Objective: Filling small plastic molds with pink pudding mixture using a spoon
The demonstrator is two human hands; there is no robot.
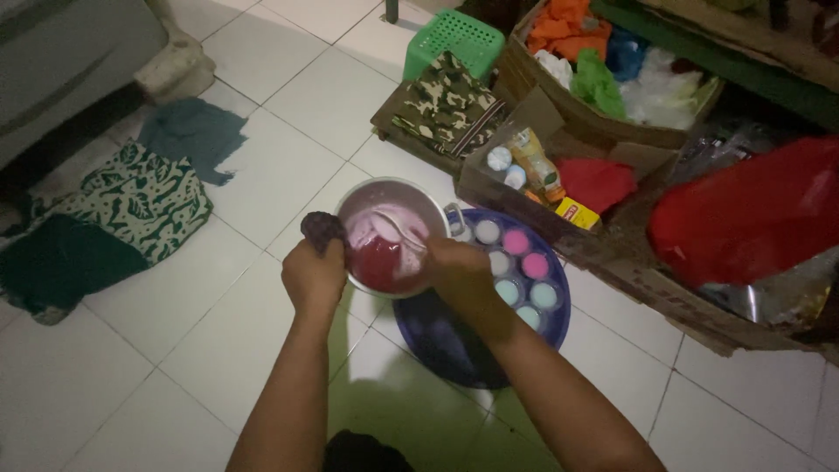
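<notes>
My left hand [313,275] grips a dark cloth [322,229] against the left rim of a metal pot [350,206] that is tilted toward me. Red liquid [377,262] and pale pink foam lie inside the pot. My right hand [456,264] holds the pot's right rim, next to a thin spoon handle [404,232] lying across the pot. Under and right of the pot sits a round blue tray [441,341] carrying several small cups [523,267] filled with pink, pale blue and white.
White tiled floor all around. Green patterned cloths [140,201] lie at the left. Behind the pot are a camouflage cloth [450,103], a green basket [454,37], and cardboard boxes [524,205] with bottles, rags and red plastic [752,214] at the right.
</notes>
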